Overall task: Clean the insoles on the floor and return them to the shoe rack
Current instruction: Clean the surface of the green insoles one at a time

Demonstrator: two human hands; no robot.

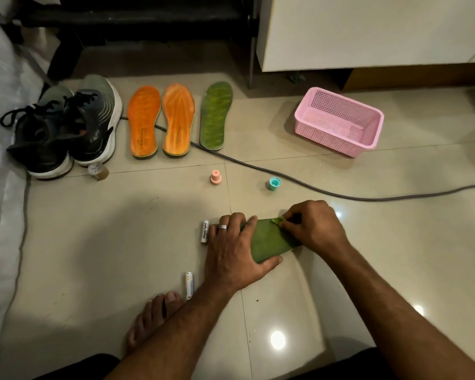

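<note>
Floor (121,242): shoes (63,127) at 10 o'clock; two orange insoles (161,120), green insole (215,115) at 12, apparently awaiting; second green insole (269,239) centre, left hand (237,253) pressing flat, right hand (313,226) pinching green wad (277,220); none racked yet

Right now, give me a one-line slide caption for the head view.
Left hand steadies a green insole on the floor while the right hand rubs it with a small green wad.

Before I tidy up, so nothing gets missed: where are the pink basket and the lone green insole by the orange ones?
pink basket (305,120), head view, left wall.
green insole (216,116), head view, middle.
</note>
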